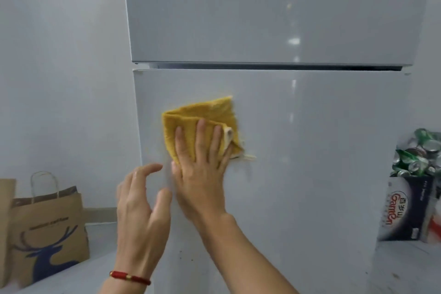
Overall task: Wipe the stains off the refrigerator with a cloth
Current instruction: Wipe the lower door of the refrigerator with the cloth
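A grey two-door refrigerator [310, 138] fills the middle of the view, with a dark gap between its upper and lower doors. A folded yellow cloth [191, 117] lies flat against the upper left part of the lower door. My right hand [200, 164] presses the cloth to the door with straight, spread fingers. My left hand [140, 210], a red cord on its wrist, hovers just left of the right hand near the door's left edge, fingers relaxed and holding nothing. A few small dark specks [180, 252] show low on the lower door.
A brown paper bag [47, 229] with a blue deer print stands on the floor to the left, against the pale wall. To the right, a dark carton [403, 207] heaped with crushed green cans [420, 155] sits beside the refrigerator.
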Demonstrator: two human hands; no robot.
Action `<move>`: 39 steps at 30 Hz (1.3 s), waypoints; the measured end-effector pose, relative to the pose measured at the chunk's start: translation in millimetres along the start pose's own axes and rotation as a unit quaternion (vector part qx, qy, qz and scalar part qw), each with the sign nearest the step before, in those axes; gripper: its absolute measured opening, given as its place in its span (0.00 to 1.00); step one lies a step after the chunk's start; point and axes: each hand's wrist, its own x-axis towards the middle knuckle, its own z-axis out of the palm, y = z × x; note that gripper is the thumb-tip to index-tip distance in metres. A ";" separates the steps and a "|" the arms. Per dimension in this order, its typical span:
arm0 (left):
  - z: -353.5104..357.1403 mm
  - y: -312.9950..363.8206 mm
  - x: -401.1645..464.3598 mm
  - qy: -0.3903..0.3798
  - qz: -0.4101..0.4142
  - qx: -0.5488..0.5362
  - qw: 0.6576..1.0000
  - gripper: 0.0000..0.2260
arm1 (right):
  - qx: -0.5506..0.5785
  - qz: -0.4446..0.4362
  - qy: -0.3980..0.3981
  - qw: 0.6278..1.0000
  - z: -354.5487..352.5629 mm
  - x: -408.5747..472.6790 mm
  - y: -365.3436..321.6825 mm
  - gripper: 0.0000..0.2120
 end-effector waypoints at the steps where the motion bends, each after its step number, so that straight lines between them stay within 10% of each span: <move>1: -8.6 -4.1 2.9 0.009 -0.006 -0.006 1.000 0.16 | -0.024 -0.052 -0.017 0.998 11.7 -2.9 -18.8 0.33; 6: -35.6 -25.0 9.3 0.029 -0.048 0.009 0.998 0.14 | -0.025 -0.245 -0.092 0.965 32.3 -50.4 -27.2 0.28; 17: -54.2 -45.6 -4.0 -0.075 -0.066 0.069 0.993 0.10 | 0.092 0.165 -0.043 0.981 -10.8 -113.0 44.4 0.33; 31: -14.5 -27.8 -24.2 -0.126 -0.096 0.053 0.986 0.11 | -0.045 -0.209 -0.180 0.960 -24.5 -123.7 85.9 0.40; 39: 2.9 -24.7 -38.2 -0.110 -0.043 0.100 0.988 0.12 | -0.072 0.040 -0.095 0.992 -68.6 -150.0 224.4 0.32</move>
